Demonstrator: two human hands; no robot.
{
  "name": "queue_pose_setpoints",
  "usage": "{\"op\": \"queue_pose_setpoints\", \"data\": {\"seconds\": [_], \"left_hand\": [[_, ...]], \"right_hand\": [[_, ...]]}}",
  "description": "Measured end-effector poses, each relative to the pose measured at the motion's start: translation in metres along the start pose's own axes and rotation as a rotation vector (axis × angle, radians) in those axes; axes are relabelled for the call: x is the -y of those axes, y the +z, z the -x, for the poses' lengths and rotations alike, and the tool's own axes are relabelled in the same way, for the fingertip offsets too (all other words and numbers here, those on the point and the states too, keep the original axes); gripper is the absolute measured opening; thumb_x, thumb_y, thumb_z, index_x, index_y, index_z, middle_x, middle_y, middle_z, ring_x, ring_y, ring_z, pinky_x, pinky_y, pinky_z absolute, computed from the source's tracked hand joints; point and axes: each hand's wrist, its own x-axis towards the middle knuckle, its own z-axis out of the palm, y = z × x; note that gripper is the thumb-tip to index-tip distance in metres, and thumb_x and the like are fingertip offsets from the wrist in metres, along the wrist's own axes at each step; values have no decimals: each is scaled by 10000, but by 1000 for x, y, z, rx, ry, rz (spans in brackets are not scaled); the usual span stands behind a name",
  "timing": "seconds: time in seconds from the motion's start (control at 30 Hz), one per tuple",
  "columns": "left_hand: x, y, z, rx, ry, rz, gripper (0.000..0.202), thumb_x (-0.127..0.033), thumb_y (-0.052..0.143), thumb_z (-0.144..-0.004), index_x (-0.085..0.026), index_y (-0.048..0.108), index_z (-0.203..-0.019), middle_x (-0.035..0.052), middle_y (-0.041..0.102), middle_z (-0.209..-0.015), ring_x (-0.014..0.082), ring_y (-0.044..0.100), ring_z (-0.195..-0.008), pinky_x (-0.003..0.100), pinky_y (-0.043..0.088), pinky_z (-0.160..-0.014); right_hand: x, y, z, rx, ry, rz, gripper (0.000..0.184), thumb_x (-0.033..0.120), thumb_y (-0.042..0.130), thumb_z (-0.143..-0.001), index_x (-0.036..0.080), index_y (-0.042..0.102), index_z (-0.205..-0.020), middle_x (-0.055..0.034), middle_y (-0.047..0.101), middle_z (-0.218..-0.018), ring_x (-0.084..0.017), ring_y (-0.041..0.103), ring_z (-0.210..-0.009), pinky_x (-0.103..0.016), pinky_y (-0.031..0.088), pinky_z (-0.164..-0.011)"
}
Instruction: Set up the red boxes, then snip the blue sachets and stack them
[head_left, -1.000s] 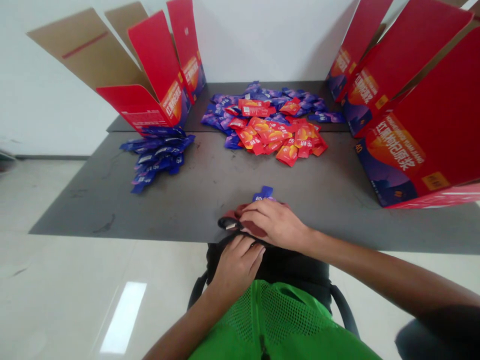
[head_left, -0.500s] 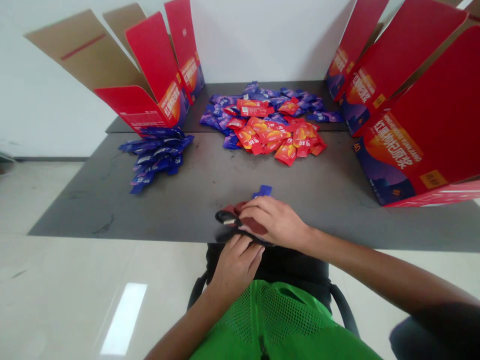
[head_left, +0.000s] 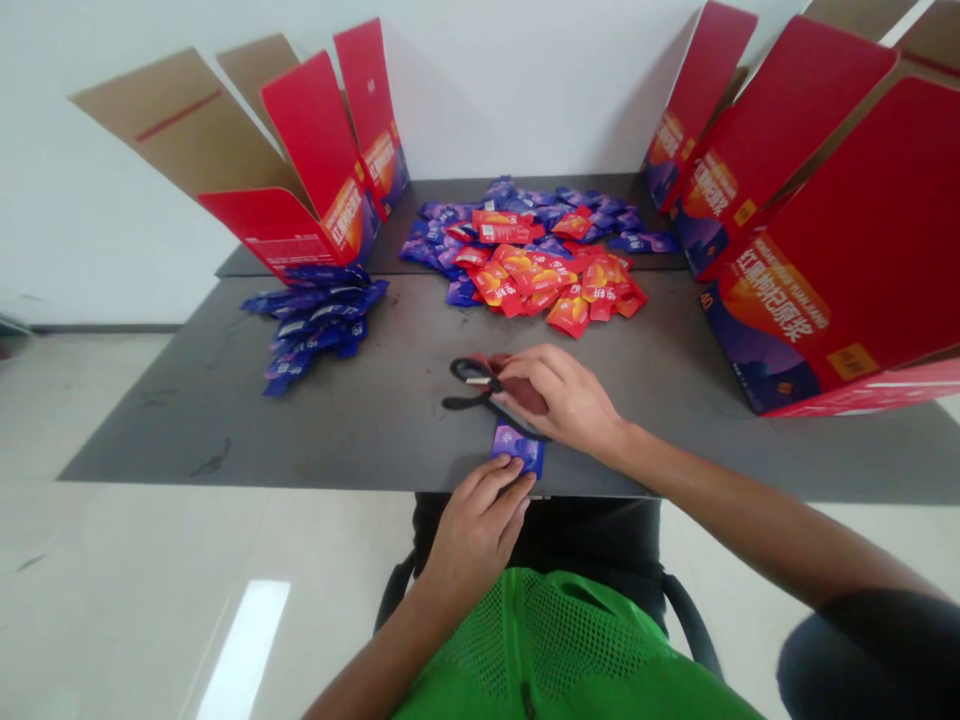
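Note:
My right hand (head_left: 564,398) is closed over a pair of scissors (head_left: 474,385) with black and red handles, which lies on the dark grey table (head_left: 375,400). My left hand (head_left: 476,522) pinches a small purple sachet (head_left: 517,448) at the table's near edge, just below my right hand. A heap of red and purple sachets (head_left: 534,258) lies in the middle toward the back. A smaller pile of purple sachets (head_left: 311,322) lies at the left.
Open red cartons stand at the back left (head_left: 315,190) and along the right side (head_left: 817,230), flaps up. A white wall rises behind the table. My green mesh vest (head_left: 555,650) and a black chair sit below the table edge.
My right hand has slid forward on the table with the scissors. The purple sachet, earlier beyond my right hand, is now at the near edge in my left hand's fingers.

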Motion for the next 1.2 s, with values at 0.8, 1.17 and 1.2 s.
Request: {"op": "queue_pose_setpoints", "data": {"seconds": [0.8, 1.17, 1.2], "left_hand": [[8, -4, -4, 36, 101, -365, 531, -253, 600, -1025, -143, 492, -1533, 170, 532, -1558, 329, 507, -1432, 493, 537, -1098], [-5, -35, -10, -181, 156, -125, 274, -164, 554, -1042, -187, 693, -1278, 82, 777, -1222, 203, 763, -1080, 328, 650, -948], [-5, -38, -13, -243, 71, -60, 251, -171, 574, -1036, -202, 705, -1248, 64, 796, -1159, 189, 782, -1011, 299, 658, -912]], "right_hand": [[-34, -73, 75, -317, 410, 149, 251, 459, 656, -977, 254, 635, -1119, -94, 672, -1082, -274, 649, -984, -416, 533, -851], [-46, -66, 123, -439, 706, -26, 390, 592, 685, -916, 270, 659, -1135, -72, 693, -1063, -278, 689, -976, -447, 533, -858], [-47, -66, 123, -456, 734, -47, 405, 603, 690, -907, 268, 660, -1132, -72, 701, -1064, -279, 693, -982, -449, 535, -869]]}}
